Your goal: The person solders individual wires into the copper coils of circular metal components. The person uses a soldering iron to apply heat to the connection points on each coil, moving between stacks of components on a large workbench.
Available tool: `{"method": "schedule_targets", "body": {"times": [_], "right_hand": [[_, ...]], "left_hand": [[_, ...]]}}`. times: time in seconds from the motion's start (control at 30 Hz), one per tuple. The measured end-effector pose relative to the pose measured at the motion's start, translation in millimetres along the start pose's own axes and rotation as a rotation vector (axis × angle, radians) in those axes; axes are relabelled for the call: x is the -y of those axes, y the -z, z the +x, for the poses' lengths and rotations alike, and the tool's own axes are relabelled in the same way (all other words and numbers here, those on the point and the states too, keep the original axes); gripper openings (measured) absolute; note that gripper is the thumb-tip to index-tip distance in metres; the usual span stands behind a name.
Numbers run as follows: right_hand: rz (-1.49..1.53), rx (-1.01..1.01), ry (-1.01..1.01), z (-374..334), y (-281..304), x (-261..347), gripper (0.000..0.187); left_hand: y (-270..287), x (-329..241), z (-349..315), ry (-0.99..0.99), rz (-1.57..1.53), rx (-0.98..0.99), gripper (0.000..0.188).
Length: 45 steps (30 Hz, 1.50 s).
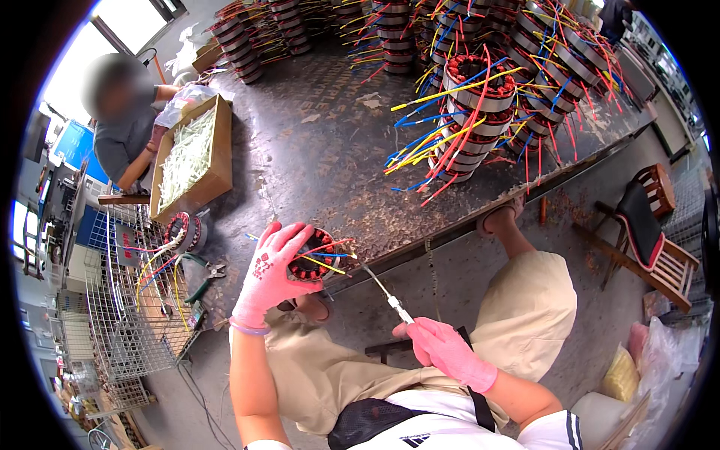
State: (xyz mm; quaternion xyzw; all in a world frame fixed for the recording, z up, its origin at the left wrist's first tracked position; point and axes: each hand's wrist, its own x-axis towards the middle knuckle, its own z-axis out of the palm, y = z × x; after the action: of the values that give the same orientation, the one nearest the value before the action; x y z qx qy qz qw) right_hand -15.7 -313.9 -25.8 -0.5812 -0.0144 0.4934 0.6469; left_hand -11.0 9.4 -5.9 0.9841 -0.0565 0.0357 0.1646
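My left hand (274,271), in a pink glove, is wrapped over a motor stator (312,256) at the near table edge. The stator is a ring with red windings inside; red, yellow and blue wires stick out of it to the right. My right hand (444,349), also gloved in pink, is closed on a slim white strip (397,306). This strip slants from my fingers up toward the stator's right side and thins at its far end. Whether it is a cord or a tool I cannot make out.
Another stator (185,232) lies left, beside green-handled pliers (206,283). A cardboard box (214,161) of white sleeves stands near a seated co-worker (127,142). Stacked stators (472,120) with loose wires crowd the table's far right. Right on the floor is a wooden chair (649,232).
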Motion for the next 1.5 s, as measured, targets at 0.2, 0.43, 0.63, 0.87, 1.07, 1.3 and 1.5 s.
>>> {"method": "schedule_targets", "body": {"times": [0.2,0.43,0.63,0.87,1.07,1.3,1.5], "right_hand": [[-0.060,-0.020,-0.018,-4.3,-2.7,11.4,0.030],[-0.016,-0.010,0.008,-2.7,-1.0,6.6,0.030],[-0.032,-0.013,0.001,-2.9,-1.1,7.6,0.030],[-0.051,-0.017,0.012,-2.0,-0.7,6.1,0.030],[-0.012,-0.012,-0.001,-2.4,-0.5,5.0,0.031],[-0.046,-0.019,0.029,-2.2,-1.9,7.7,0.032],[-0.090,-0.013,0.045,-1.3,0.7,5.9,0.031]], "left_hand": [[-1.3,-0.8,-0.1,0.003,0.002,-0.008,0.091],[-1.5,-1.8,1.8,-0.013,-0.029,-0.010,0.094],[-1.3,-1.8,1.3,-0.021,-0.030,-0.013,0.095],[-2.5,-2.1,0.7,0.008,-0.018,-0.009,0.097],[-2.0,-1.8,2.0,0.003,-0.014,-0.009,0.096],[-1.5,-3.5,1.5,0.006,-0.016,-0.013,0.092],[-1.8,-2.6,0.9,0.008,-0.001,-0.006,0.091]]}}
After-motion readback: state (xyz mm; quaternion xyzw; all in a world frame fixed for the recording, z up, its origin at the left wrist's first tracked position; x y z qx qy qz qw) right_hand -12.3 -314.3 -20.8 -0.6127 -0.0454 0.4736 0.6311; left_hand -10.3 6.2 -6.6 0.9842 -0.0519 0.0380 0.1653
